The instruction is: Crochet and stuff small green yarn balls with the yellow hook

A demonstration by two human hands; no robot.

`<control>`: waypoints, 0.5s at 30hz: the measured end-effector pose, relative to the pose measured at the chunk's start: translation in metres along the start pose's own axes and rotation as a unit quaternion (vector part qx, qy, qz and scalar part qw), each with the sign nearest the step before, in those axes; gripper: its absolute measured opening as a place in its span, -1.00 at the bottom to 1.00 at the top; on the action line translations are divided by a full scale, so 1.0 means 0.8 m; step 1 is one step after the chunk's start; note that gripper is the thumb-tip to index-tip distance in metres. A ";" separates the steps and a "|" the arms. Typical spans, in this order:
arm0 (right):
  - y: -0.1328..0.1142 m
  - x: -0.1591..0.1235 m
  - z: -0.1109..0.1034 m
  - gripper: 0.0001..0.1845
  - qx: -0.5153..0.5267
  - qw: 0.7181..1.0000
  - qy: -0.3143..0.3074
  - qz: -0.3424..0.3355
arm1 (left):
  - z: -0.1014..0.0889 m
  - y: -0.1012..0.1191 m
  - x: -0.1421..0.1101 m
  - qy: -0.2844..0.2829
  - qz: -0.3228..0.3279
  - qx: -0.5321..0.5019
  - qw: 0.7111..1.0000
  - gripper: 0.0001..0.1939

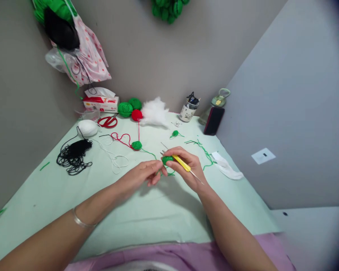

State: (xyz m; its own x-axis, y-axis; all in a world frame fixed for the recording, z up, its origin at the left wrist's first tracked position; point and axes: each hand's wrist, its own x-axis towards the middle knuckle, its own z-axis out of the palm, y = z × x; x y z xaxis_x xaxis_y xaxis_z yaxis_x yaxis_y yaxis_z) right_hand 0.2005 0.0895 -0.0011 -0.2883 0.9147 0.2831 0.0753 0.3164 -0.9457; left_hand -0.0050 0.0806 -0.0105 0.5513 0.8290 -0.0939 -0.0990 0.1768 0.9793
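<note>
My right hand (188, 167) is closed around a yellow-handled crochet hook (182, 163), its thin metal shaft sticking out past the palm. The same fingers pinch a small green crocheted piece (167, 160). Thin pointed metal tips show just above that piece; what they belong to is partly hidden. My left hand (147, 173) meets it from the left, fingertips pinched at its edge on green yarn (158, 172). Behind the hands lies another small green crocheted piece (136, 145) with red yarn beside it. A third, smaller green piece (175, 133) rests farther back.
White stuffing (156, 113), green yarn balls (125, 109), a red ball (136, 115) and red scissors (107, 121) sit at the back. Black yarn (73, 156) is tangled at left. A phone (214, 121), bottle (206, 114) and jar (187, 112) stand at right, near green scraps (205, 150).
</note>
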 end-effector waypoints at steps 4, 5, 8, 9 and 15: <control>0.006 0.005 -0.008 -0.77 0.067 0.994 0.043 0.079 | -0.026 0.021 -0.004 0.068 0.052 0.112 0.990 -0.78; 0.008 0.007 -0.009 -0.77 0.090 0.991 0.042 0.094 | -0.030 0.025 -0.005 0.100 0.079 0.139 0.982 -0.80; 0.014 0.011 -0.006 -0.77 0.147 0.980 0.030 0.127 | -0.031 0.032 -0.007 0.152 0.144 0.093 0.973 -0.71; 0.016 0.011 -0.004 -0.77 0.162 0.977 0.025 0.136 | -0.027 0.035 -0.008 0.148 0.146 0.022 0.978 -0.65; 0.013 0.010 0.013 -0.76 0.207 0.968 0.007 0.142 | 0.001 0.071 -0.009 0.112 0.051 -0.351 0.928 -0.55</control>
State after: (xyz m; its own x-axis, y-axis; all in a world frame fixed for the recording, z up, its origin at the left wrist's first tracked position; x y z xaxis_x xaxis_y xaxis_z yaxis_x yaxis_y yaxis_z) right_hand 0.1891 0.0972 -0.0104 -0.2989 0.9543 0.0007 -0.2399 -0.0744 -0.9679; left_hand -0.0139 0.0838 0.0460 0.3313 0.9361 -0.1183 -0.7006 0.3280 0.6336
